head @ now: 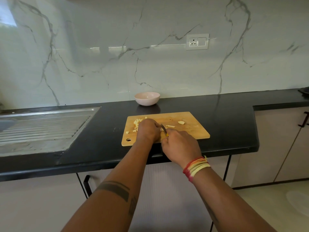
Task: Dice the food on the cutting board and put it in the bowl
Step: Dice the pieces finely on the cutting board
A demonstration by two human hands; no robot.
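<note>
The right hand (179, 144) is closed around a small knife (164, 129), of which only a bit of yellow handle and the dark blade show; the blade points away from the person and a little to the left, with its tip down on the cutting board (192, 129). The left hand (148, 130) lies just left of the blade with its fingers curled down over the food being cut, holding it on the board; what exactly is under the fingers is hidden. The two hands are nearly touching, near the front edge of the board. A pile of pale diced pieces (137, 124) lies on the left part of the board, partly behind the left hand. A long pale strip (170, 126) lies just right of the blade, its long axis going left to right, and one bigger piece (181, 122) lies alone further right. The right half of the board is mostly bare wood. The board lies with its long axis left to right, its front edge close to the front edge of the black countertop (234, 118). A pink bowl (147, 98) stands behind the board, by the marble wall (100, 56), apart from the board. A steel drainboard (41, 128) is at the left, well apart from the board.
</note>
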